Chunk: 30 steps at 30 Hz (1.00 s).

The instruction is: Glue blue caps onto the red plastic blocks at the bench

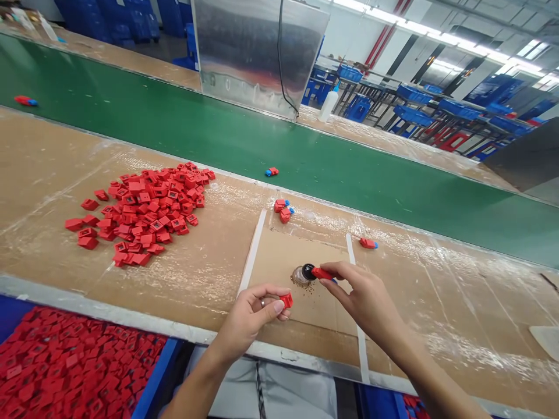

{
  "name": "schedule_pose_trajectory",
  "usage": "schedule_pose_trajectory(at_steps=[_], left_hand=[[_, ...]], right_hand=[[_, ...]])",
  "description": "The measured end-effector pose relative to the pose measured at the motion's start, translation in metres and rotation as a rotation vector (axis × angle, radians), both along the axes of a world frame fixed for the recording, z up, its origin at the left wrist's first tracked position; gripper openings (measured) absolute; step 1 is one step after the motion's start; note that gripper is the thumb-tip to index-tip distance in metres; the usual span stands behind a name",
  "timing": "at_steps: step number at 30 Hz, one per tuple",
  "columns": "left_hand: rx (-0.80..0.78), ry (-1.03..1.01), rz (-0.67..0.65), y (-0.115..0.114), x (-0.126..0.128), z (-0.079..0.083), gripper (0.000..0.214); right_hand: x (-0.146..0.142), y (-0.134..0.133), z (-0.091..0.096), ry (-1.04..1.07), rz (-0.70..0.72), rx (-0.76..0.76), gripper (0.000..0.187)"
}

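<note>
Left hand (250, 322) pinches a red part (286, 301); right hand (360, 291) holds a second red part (322, 273) to a glass jar (300, 277); red pile (144, 209) at ten o'clock.

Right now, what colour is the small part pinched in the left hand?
Red, best seen in the head view: the small part sits at the fingertips of the left hand.

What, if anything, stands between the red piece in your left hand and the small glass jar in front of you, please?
Nothing solid does. Between the red plastic block in the left hand and the small glass jar lies only the cardboard sheet, with brown granules scattered near the jar.
</note>
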<state>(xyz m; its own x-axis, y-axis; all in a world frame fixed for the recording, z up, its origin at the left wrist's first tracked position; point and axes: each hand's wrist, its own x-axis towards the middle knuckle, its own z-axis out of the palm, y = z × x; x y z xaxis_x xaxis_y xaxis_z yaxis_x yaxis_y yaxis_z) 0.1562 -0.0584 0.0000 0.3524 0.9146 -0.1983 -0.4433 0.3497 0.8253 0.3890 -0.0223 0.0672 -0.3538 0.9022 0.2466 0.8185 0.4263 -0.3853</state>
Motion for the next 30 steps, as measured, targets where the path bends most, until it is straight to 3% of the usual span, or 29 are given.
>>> schedule_pose_trajectory(at_steps=[16,30], left_hand=[[-0.012,-0.026,0.033,-0.002,-0.001,0.001,0.022],[-0.126,-0.13,0.089,0.0,-0.001,0.012,0.024]], right_hand=[[-0.006,0.002,0.001,-0.067,0.077,-0.008,0.028],[-0.006,-0.001,0.009,-0.012,0.052,0.034,0.018]])
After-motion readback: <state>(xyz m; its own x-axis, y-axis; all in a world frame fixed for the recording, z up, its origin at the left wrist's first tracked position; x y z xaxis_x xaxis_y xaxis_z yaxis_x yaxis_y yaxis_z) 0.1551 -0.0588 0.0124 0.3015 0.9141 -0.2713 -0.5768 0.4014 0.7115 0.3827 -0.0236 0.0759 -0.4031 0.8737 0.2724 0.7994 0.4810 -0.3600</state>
